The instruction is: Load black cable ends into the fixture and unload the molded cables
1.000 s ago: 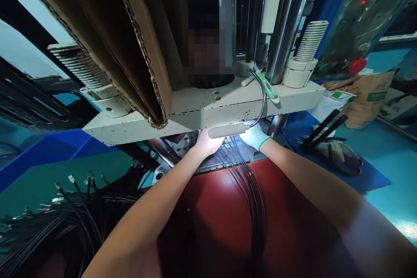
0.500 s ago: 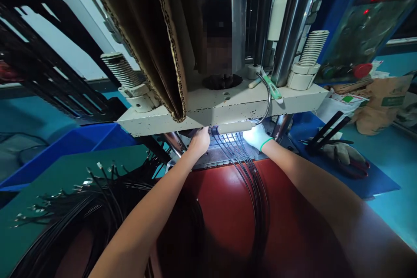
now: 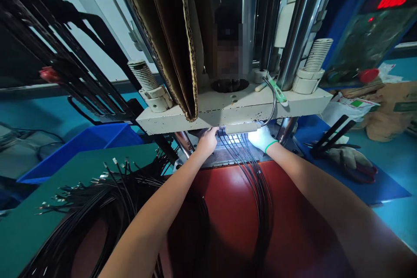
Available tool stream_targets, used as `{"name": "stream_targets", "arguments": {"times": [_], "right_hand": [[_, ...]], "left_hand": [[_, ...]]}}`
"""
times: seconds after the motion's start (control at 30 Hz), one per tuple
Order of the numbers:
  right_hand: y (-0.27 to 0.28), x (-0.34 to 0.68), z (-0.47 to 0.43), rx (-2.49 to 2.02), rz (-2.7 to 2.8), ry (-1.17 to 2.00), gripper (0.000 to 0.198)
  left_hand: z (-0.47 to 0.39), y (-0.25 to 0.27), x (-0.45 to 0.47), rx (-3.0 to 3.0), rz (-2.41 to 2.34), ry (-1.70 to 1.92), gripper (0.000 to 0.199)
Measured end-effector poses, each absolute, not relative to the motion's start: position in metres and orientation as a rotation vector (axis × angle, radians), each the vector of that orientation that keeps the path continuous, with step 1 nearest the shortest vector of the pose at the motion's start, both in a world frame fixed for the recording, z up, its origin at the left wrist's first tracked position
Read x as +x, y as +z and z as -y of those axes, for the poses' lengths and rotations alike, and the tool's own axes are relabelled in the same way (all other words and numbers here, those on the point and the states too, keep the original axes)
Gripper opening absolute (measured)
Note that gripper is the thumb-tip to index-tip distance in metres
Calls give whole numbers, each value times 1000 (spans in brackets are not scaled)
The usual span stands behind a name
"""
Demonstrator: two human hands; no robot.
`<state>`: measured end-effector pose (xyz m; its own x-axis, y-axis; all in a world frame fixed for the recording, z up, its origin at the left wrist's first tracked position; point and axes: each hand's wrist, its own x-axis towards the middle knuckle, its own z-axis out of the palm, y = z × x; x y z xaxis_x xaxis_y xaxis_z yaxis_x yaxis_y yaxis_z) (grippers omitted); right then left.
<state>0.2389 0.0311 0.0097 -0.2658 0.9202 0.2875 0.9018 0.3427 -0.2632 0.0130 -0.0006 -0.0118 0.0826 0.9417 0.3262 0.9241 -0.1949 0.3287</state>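
Cables (image 3: 97,191) with bare metal terminals lie heaped well off to the left of our left hand, spread over the green surface (image 3: 29,230), with a blue bin (image 3: 81,143) beyond them. Our left hand (image 3: 207,141), bare, reaches under the pale press plate (image 3: 234,110); its fingertips go out of sight beneath the plate, so we cannot tell whether it is clenched on anything or only resting at the cable ends. Just to its right, between our two hands, a row of black cables (image 3: 243,150) fans into the lit fixture under a small lamp bar (image 3: 241,128) and trails back toward us over the red mat (image 3: 224,208). Our right hand (image 3: 261,138), in a white glove, presses at the right edge of that row; its grip is hidden too. Further right of it, pliers and a spare glove (image 3: 345,158) rest on a blue mat. We judge several cables already seated in the fixture, while the large heap on the left looks still to be loaded.
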Motion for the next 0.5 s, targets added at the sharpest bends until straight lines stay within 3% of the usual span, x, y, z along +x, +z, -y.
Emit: {"name": "stream_targets", "arguments": {"times": [0.23, 0.5], "right_hand": [[4, 241, -37, -1600, 2234, 71, 26], [8, 235, -24, -1491, 2162, 145, 23]], "left_hand": [[1, -10, 18, 2412, -1910, 584, 65], [26, 9, 27, 2506, -1904, 535, 56]]}}
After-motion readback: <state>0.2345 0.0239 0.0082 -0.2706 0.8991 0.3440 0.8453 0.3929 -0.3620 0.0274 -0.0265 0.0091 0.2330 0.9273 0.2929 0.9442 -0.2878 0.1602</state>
